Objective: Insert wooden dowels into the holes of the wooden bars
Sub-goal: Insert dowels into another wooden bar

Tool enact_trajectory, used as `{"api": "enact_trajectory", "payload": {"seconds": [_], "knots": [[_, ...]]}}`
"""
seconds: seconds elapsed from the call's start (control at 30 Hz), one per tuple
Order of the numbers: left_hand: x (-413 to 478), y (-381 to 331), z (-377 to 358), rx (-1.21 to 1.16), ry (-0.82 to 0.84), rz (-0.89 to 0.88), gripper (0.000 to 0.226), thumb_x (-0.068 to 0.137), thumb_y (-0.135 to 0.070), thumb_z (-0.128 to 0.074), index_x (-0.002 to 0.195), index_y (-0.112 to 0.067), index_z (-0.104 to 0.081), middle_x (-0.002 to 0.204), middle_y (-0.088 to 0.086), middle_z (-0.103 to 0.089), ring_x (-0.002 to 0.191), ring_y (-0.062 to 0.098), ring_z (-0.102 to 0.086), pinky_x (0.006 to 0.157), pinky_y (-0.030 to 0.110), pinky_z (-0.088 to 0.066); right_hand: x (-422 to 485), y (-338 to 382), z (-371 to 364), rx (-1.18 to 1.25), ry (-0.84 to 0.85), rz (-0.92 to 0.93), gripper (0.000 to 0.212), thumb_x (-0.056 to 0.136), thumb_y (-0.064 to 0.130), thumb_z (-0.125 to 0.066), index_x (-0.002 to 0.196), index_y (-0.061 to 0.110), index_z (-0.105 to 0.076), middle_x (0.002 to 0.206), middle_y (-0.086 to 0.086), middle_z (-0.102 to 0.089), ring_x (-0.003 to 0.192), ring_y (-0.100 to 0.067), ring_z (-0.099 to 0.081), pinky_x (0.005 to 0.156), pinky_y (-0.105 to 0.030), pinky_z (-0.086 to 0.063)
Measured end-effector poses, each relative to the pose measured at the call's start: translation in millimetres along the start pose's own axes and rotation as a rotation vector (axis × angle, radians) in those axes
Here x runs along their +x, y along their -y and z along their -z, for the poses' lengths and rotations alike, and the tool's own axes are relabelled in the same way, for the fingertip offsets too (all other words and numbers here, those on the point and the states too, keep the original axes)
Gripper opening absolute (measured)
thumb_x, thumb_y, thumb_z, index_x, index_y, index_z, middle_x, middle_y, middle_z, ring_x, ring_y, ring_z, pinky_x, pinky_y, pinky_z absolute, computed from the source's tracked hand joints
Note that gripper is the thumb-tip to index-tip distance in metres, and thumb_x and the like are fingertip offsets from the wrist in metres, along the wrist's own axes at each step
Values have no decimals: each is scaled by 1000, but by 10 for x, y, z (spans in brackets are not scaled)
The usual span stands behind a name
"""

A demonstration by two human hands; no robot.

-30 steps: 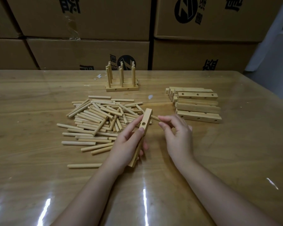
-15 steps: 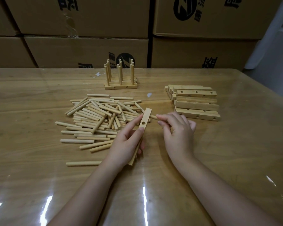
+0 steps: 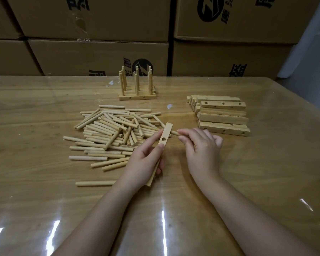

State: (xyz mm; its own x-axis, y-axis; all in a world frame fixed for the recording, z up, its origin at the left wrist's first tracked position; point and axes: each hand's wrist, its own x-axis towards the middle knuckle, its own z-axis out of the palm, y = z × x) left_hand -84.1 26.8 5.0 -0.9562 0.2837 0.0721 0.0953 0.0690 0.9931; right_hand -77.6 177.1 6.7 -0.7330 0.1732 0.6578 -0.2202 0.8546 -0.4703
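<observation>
We start with the wooden bar. It's near the middle of the table, slanted away from us, with its far end at the right fringe of the loose dowels. The left hand grips it along the side, thumb and forefinger parted around one hole. We'd say that's deliberate, to keep the opening bare and facing up.

Just beside the bar's far end, the right hand pinches a dowel at its fingertips. The tip is aimed at the bar but not yet in any hole, so we read this as lining up an insertion.

Further right, a stack of bars waits within easy reach. Toward the far edge, finished bars stand with their dowels upright, likely parked there to stay clear of the work. Cardboard boxes wall off the back.
</observation>
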Motion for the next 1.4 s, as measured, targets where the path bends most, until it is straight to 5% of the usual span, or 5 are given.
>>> {"api": "enact_trajectory", "payload": {"seconds": [0.73,1.17,1.4], "knots": [[21,84,34,-2,47,5,37,96,-25,-50,123,-51,-53,56,-2,-57,53,11,-56,52,21,-46,36,-21,38,-93,124,48,14,88,11,-60,96,15,-71,83,1,-71,79,-24,-65,69,-30,-19],[28,32,5,-49,-9,37,34,99,-26,-46,126,-44,-50,57,0,-59,51,10,-55,47,19,-44,53,-23,10,-72,66,-24,22,89,29,-59,107,18,-67,94,3,-62,90,-19,-56,80,-28,-21],[28,25,49,-108,-3,80,35,98,-26,-47,129,-40,-53,57,2,-60,50,10,-55,46,20,-44,50,1,25,-81,97,39,16,90,16,-59,101,13,-70,83,-5,-63,77,-25,-57,71,-35,-32]]}}
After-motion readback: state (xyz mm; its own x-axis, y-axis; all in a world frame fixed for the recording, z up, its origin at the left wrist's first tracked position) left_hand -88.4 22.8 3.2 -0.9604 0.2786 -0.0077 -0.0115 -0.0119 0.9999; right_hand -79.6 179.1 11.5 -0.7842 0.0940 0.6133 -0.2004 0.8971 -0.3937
